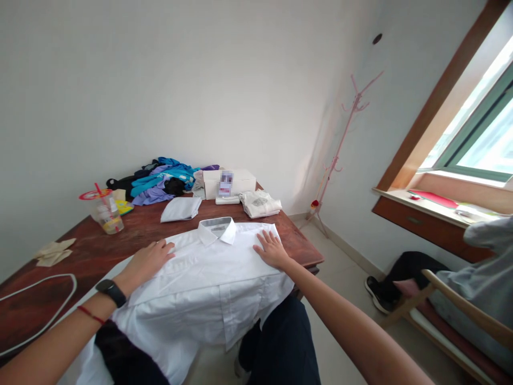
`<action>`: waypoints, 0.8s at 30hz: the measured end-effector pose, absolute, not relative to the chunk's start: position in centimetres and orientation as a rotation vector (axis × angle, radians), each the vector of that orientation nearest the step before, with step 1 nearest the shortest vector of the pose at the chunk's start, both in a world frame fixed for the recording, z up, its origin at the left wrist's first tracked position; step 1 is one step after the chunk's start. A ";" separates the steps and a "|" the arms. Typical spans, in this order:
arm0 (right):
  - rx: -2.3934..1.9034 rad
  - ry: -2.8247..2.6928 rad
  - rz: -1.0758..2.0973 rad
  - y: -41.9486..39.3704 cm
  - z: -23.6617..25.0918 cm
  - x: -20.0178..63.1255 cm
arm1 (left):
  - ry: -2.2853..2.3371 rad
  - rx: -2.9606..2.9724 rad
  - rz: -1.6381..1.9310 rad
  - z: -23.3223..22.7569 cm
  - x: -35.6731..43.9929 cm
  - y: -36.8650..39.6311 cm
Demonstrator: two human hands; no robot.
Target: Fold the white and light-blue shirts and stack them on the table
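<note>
- On wooden table (120, 240), near edge: white shirt (200, 289) laid flat, front up, collar at 12 o'clock, lower part hanging over the edge toward 6 o'clock
- Left hand (150, 259): flat on the shirt's shoulder area, at 9 o'clock from the collar (217, 230); fingers spread slightly, palm down, gripping nothing
- Left wrist: black watch (111, 291) and red cord bracelet (91, 314)
- Right hand (271, 248): flat on the opposite shoulder area, at 3 o'clock from the collar; fingers apart, palm down, gripping nothing
- Beyond the collar, at 12 o'clock: white box (229, 183), with small folded white item just in front
- At 1 o'clock from the collar: folded pale garment (259, 203), near the box
- At 11 o'clock from the collar: folded white cloth (181, 208), apart from the shirt
- Farther out at 11 o'clock: heap of mixed clothes (160, 179), blue, purple and black, against the wall
- At 10 o'clock: clear plastic cup (105, 211) with red lid and straw, upright, near a yellow item
- At 9 o'clock: beige cloth (54, 251) lying flat; white cord (48, 299) looped at the table's left end
- Off the table, at 1 o'clock: pink coat stand (340, 149) in the room corner
- At 3 o'clock: another person (460, 289) seated on a wooden chair beneath the window (481, 133); hands not visible
</note>
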State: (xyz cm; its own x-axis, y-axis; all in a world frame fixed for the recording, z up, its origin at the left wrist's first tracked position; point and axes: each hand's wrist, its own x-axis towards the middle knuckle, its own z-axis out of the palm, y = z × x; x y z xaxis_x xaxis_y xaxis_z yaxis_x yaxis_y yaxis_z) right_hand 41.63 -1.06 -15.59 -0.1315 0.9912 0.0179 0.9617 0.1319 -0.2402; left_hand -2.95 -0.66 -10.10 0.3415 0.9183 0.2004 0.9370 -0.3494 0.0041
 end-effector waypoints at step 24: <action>-1.884 -2.154 0.298 -0.8 -13.7 43.0 | -1.879 -2.760 -0.307 -11.2 8.5 -7.2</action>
State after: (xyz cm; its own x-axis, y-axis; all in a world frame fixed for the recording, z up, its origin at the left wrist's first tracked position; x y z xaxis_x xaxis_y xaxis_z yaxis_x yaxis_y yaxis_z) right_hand 42.99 -0.77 -13.71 -0.1226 0.9905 0.0626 0.9362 0.1363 -0.3240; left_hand 8.53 -7.24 -11.17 0.3622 0.9316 0.0317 0.8931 -0.3566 0.2742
